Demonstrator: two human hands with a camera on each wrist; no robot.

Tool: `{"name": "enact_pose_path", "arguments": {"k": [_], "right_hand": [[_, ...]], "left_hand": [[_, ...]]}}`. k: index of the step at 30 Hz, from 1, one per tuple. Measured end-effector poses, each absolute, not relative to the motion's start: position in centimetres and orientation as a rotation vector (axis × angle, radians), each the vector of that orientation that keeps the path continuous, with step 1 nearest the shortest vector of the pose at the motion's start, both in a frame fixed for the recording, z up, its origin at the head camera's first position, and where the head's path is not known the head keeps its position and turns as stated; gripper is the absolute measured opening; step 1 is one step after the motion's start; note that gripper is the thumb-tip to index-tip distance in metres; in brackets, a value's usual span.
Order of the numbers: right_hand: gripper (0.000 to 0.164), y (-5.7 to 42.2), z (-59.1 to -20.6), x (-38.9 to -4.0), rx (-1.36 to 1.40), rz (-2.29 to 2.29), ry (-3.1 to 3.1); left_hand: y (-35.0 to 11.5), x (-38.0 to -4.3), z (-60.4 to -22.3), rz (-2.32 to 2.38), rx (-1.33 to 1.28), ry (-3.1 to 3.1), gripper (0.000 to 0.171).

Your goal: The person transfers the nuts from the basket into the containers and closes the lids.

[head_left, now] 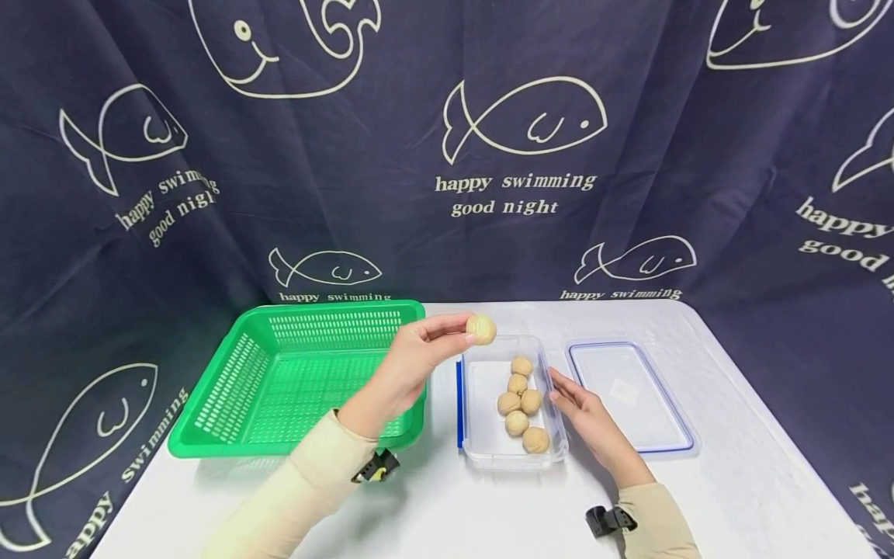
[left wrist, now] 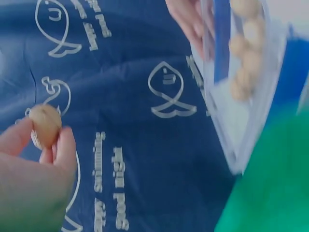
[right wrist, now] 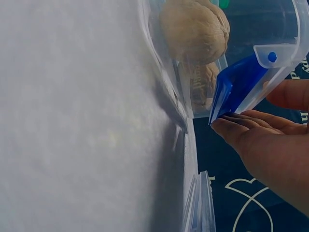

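Note:
In the head view my left hand pinches a walnut between thumb and fingertips, raised near the left back corner of a clear plastic container. The left wrist view shows the same walnut at the fingertips. Several walnuts lie inside the container, mostly along its right half. My right hand touches the container's right side with fairly straight fingers. In the right wrist view, those fingers meet a blue latch flap hanging from the rim, and the thumb is by the wall.
A green plastic basket with slotted walls stands to the left of the container. The clear lid with a blue seal lies flat at the right. All stand on a white-covered table, with a dark fish-print curtain behind.

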State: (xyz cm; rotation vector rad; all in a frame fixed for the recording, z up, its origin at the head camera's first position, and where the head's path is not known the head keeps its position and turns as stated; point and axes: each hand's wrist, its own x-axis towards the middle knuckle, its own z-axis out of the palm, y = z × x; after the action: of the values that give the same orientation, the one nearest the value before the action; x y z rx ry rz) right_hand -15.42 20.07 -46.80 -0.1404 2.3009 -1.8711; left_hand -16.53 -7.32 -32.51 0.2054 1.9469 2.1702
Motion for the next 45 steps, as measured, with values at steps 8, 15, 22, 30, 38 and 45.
{"name": "enact_pose_path", "arguments": {"k": [8, 15, 22, 30, 38, 45], "right_hand": [[0.055, 20.2, -46.7, -15.3, -0.125, -1.866, 2.296], [0.054, 20.0, -46.6, -15.3, -0.145, -1.865, 2.309], [0.054, 19.9, -46.5, -15.4, -0.145, -1.874, 2.302], [0.053, 20.0, -46.5, -15.3, -0.121, -1.876, 2.292], [0.054, 20.0, -46.6, -15.3, -0.126, -1.865, 2.29], [0.054, 20.0, -46.7, -15.4, -0.118, -1.874, 2.286]], "left_hand": [[-3.5, -15.2, -34.9, 2.365, 0.127, 1.902, 0.034], [-0.7, -15.4, -37.9, 2.383, -0.019, 1.914, 0.033], [0.9, -16.6, -41.2, 2.364, -0.141, 1.942, 0.03], [2.2, -17.8, -43.8, 2.282, -0.159, 1.975, 0.028], [3.0, -18.8, -44.7, 2.147, -0.165, 2.081, 0.022], [3.6, -19.4, -45.2, 2.105, -0.19, 2.155, 0.023]]}}
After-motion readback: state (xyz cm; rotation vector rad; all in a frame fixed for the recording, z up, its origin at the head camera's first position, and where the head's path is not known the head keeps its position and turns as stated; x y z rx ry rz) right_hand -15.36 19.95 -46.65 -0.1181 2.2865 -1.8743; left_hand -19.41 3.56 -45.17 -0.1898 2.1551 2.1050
